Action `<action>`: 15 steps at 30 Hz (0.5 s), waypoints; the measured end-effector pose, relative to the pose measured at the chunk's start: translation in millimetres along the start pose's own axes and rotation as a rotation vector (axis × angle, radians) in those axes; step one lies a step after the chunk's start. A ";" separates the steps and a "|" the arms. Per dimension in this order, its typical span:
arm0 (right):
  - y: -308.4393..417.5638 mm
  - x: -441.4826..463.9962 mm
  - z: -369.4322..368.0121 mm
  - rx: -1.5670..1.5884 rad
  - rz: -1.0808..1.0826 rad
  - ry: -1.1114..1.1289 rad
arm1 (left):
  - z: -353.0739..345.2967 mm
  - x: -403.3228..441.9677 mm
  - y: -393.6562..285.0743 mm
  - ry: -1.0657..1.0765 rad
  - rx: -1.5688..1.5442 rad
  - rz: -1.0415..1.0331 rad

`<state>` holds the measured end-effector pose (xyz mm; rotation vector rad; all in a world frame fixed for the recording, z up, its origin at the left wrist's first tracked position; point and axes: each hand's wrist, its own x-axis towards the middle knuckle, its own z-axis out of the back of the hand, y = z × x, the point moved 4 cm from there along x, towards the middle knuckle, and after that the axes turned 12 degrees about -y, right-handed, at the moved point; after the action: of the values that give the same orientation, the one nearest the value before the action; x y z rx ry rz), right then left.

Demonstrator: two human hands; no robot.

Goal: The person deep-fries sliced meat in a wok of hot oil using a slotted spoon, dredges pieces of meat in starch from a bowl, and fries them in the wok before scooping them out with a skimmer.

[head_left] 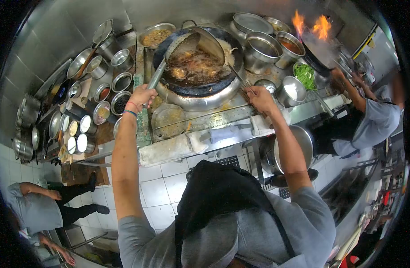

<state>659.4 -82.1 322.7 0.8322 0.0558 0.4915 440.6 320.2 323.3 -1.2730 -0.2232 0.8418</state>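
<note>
My left hand [141, 98] is closed around the grey handle of a large metal scoop [182, 47], whose bowl is over the wok [200, 91]. My right hand [259, 99] grips the thin handle of a wide strainer [212, 44], which slants over the same wok. The two tools meet or overlap near the wok's far side; whether they touch I cannot tell. Brown oil [194, 71] bubbles in the wok around browned pieces of food. Bits of pale food cling near the right rim.
Pots [263, 51] stand right of the wok, beside chopped greens [305, 77]. A co-worker [370, 118] at far right holds a flaming pan [314, 58]. Sauce bowls [121, 102] crowd the left counter. Folded cloths [171, 148] line the front edge. Another person [39, 205] is at lower left.
</note>
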 end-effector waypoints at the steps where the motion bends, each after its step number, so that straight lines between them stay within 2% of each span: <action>1: -0.3 -1.8 -0.6 0.046 -0.023 0.013 | -0.9 0.0 1.1 0.012 -0.012 0.014; 3: 1.2 -8.3 -1.6 0.258 -0.175 0.085 | -4.6 0.1 4.2 0.057 -0.088 0.066; 5: 6.3 -18.8 -3.6 0.592 -0.435 0.204 | -10.0 -2.0 8.0 0.120 -0.212 0.146; 9: 28.2 -33.4 -4.2 0.773 -0.500 0.314 | -21.2 -22.0 11.0 0.280 -0.448 0.370; 12: 27.3 -36.4 -2.7 0.912 -0.552 0.352 | -27.3 -28.3 16.4 0.365 -0.573 0.433; 15: 27.4 -44.4 5.6 0.946 -0.555 0.361 | -30.0 -38.2 28.7 0.429 -0.583 0.398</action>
<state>610.5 -89.9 339.9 1.5721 0.8833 0.0504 419.4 273.9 299.0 -2.0575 0.1505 0.8407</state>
